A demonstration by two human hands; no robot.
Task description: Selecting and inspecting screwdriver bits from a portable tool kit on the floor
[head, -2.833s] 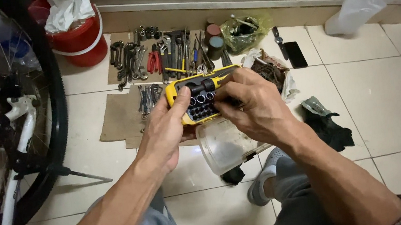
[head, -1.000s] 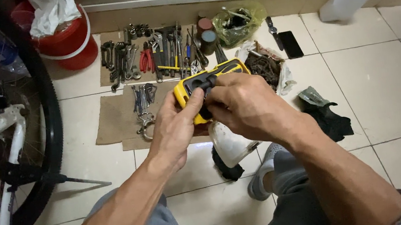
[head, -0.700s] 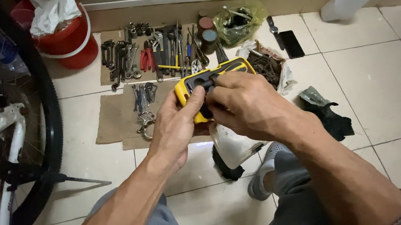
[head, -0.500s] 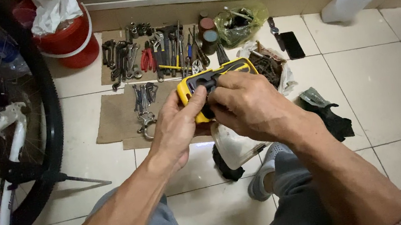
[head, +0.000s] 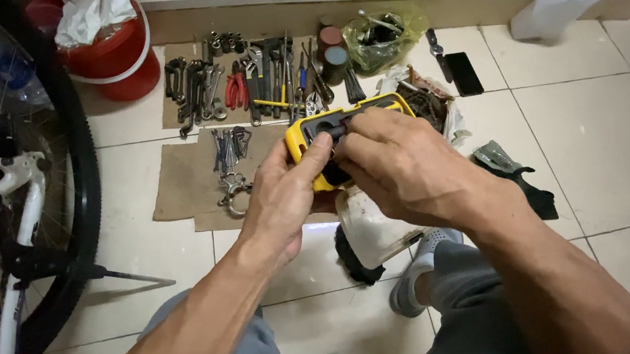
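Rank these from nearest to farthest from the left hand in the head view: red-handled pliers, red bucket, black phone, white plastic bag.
From the left hand:
1. Red-handled pliers, up ahead on the cardboard.
2. Red bucket, far upper left, and black phone, upper right: too close to call.
3. White plastic bag, far right by the wall.

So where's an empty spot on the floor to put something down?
Bare tiles lie right of the black phone, below the white plastic bag, and between the bicycle wheel and the cardboard. The row of tools by the wall is crowded; so is the floor under both hands holding the yellow case.
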